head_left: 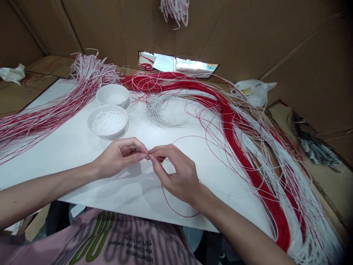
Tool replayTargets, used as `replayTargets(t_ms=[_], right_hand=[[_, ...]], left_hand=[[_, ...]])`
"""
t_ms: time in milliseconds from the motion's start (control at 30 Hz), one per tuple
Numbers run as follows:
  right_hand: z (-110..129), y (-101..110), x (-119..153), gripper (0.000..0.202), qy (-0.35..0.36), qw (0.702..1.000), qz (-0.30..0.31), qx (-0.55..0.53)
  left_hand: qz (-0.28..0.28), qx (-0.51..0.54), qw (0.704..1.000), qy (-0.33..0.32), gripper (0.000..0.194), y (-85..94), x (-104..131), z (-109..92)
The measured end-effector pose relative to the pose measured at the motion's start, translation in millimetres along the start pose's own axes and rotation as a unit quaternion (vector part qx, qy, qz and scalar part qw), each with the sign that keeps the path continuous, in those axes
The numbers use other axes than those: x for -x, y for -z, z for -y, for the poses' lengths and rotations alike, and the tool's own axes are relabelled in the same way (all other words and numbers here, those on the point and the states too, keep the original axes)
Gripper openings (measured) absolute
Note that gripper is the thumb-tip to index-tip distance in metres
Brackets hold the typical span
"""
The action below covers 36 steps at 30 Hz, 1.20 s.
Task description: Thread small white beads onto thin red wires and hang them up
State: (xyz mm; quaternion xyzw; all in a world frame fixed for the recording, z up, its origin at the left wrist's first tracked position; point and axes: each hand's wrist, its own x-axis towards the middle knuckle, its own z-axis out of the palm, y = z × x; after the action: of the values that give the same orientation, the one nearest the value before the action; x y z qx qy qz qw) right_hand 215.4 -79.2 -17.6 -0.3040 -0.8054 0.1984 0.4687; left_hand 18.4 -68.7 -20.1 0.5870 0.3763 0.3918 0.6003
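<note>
My left hand (122, 156) and my right hand (178, 173) meet fingertip to fingertip just above the white table (132, 191). Both are closed in a pinch on a thin red cord (176, 213), which loops out below and behind my right hand. A tiny whitish bit shows between the fingertips, too small to make out. Beyond my left hand stands a white bowl (110, 137) holding many small white pieces (107, 122). A second white bowl (100, 96) stands right behind it, with some white contents at its bottom.
A thick bundle of red cords (231, 129) and white cords (278, 158) curves along the right side. Red-and-white strands with white-covered ends (91, 70) lie at left. A plastic bag (255, 92) sits at back right. Cardboard walls (110, 29) enclose the table, with a slot (165, 63).
</note>
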Motion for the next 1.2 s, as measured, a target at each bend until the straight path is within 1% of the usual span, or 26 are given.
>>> replayTargets(t_ms=[300,567,700,867,967,1100,1200], right_hand=[[-2.6,-1.5,1.6,0.013,0.003,1.000,0.017,0.015],[-1.9,-1.5,1.4,0.014,0.005,1.000,0.016,0.006],[-4.1,-1.9,2.4,0.014,0.010,1.000,0.019,0.002],[-10.9,-2.6,2.8,0.012,0.005,0.999,0.004,0.037],[-16.2,-3.4,3.3,0.008,-0.008,0.998,-0.006,0.057],[-20.2,-5.8,4.9,0.005,-0.014,0.999,0.004,0.042],[-19.1,-7.2,5.2,0.007,-0.023,0.999,0.009,0.024]], left_hand=[[-0.005,-0.026,1.000,-0.010,0.009,0.1,0.3,3.5],[-0.004,-0.018,1.000,-0.009,0.005,-0.7,0.6,4.2],[-0.004,-0.029,0.999,-0.026,0.004,-2.2,0.6,3.4],[-0.041,-0.118,0.990,-0.065,0.005,-0.8,1.6,8.0],[-0.038,-0.179,0.980,-0.083,0.006,1.4,2.0,12.0],[-0.040,-0.247,0.963,-0.103,0.010,0.0,2.0,12.2],[-0.053,-0.295,0.944,-0.135,0.009,-3.3,1.7,10.1]])
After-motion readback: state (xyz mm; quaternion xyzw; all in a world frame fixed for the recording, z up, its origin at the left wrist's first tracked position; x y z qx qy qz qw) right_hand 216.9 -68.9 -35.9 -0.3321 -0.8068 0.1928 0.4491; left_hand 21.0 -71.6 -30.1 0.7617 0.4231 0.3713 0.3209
